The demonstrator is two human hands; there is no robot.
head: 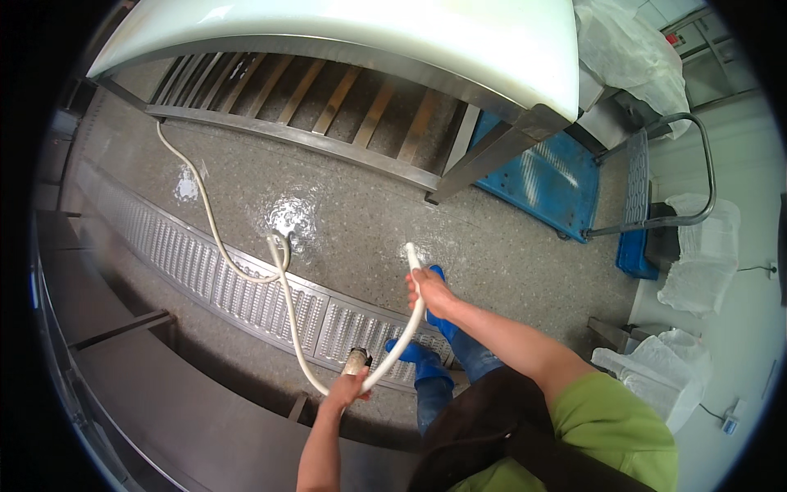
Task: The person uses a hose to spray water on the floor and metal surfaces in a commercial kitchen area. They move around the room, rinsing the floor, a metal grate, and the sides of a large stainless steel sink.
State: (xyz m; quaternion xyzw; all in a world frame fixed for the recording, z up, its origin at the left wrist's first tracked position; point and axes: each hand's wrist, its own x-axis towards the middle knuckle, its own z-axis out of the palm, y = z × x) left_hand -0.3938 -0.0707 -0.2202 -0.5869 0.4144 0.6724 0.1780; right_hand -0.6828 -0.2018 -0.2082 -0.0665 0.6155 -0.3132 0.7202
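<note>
A long white hose (393,353) runs through both hands. My right hand (432,292) grips it just behind its free end, which points away from me over the wet stone-speckled floor (363,227). Lower down, my left hand (348,390) is closed around the same hose. Right beside those fingers shows a short pale cylinder (356,361) with a dark end; whether the hand touches it, I cannot tell. From the left hand the hose crosses the drain, makes a small loop on the floor and trails off under the white-topped table.
A perforated metal drain cover (264,307) crosses the floor beneath my blue boots (409,350). Ahead stands a white-topped table (381,37) with a slatted metal lower shelf (295,132). Right of it is a blue platform trolley (541,178). Steel counter fronts (184,406) line the near left.
</note>
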